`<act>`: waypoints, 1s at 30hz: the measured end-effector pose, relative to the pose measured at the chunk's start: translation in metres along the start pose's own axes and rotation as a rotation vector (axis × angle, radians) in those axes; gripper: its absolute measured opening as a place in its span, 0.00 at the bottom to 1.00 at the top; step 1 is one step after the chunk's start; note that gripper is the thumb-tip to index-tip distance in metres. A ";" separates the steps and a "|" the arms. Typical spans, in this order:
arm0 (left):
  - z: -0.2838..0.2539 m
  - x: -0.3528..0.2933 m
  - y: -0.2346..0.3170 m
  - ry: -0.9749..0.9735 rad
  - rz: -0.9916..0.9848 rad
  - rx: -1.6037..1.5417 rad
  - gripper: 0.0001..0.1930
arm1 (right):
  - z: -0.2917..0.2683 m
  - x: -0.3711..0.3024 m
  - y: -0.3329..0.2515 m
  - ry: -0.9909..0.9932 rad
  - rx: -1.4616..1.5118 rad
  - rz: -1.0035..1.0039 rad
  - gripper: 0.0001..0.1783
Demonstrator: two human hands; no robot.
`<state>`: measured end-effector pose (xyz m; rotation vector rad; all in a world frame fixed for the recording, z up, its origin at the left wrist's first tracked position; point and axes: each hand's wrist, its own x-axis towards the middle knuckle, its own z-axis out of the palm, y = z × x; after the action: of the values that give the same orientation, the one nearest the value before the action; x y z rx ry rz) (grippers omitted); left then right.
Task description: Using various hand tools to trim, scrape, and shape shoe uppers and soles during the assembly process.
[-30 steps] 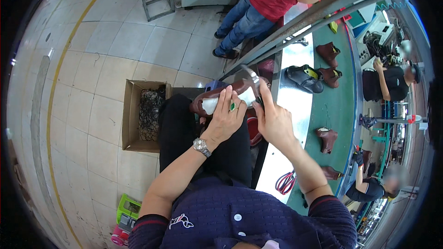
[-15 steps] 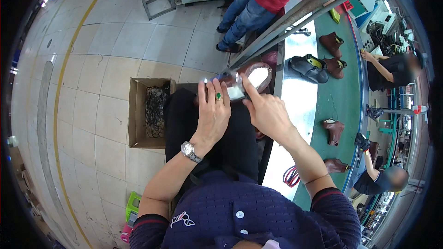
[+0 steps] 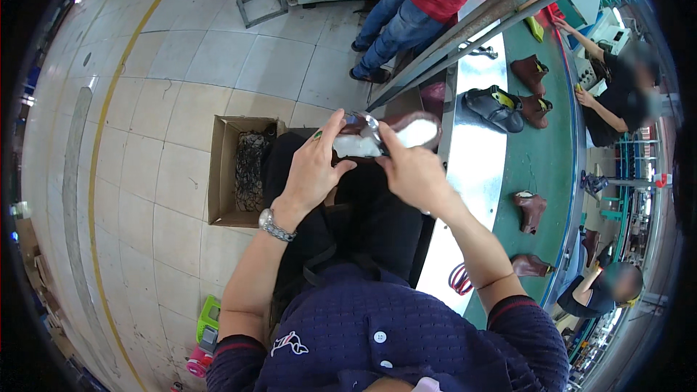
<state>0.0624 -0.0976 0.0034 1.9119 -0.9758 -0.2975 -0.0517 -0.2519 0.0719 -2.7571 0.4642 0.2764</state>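
Note:
A dark brown shoe [image 3: 421, 133] lies over my lap with its underside up, and white patches show at both ends of that underside. My left hand [image 3: 314, 170] closes round its left end, thumb on the near side and fingers on the far side. Closed too, my right hand [image 3: 415, 174] is at the shoe's middle. From its fingers a small shiny metal tool [image 3: 372, 123] reaches onto the underside; its full shape is hidden.
Left of my legs stands an open cardboard box [image 3: 218, 174] with dark stringy scraps inside. A metal ledge and green conveyor [image 3: 526, 163] run along my right, carrying several brown shoes and a black shoe [image 3: 494, 107]. A metal frame [image 3: 465, 47] slants at far right. Other people stand nearby.
My left hand has gone from lying across the shoe to gripping its left end, uncovering the white patch there. The shoe has tilted flatter. A co-worker's arm across the conveyor has moved.

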 end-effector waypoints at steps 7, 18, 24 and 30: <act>0.002 -0.044 -0.025 0.062 -0.256 -0.397 0.45 | -0.011 -0.026 0.051 0.102 0.032 0.128 0.26; 0.021 -0.086 -0.013 -0.099 -0.913 -1.692 0.28 | -0.018 -0.045 -0.035 -0.163 -0.237 -0.408 0.41; 0.010 -0.077 -0.009 -0.101 -0.718 -1.855 0.31 | -0.014 -0.040 -0.034 -0.348 -0.271 -0.393 0.43; 0.012 -0.062 -0.004 -0.014 -0.719 -1.457 0.38 | -0.045 -0.021 -0.034 -0.454 -0.181 -0.427 0.40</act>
<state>0.0168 -0.0589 -0.0177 0.7724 0.1138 -1.0722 -0.0533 -0.2314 0.1285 -2.7492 -0.2737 0.8367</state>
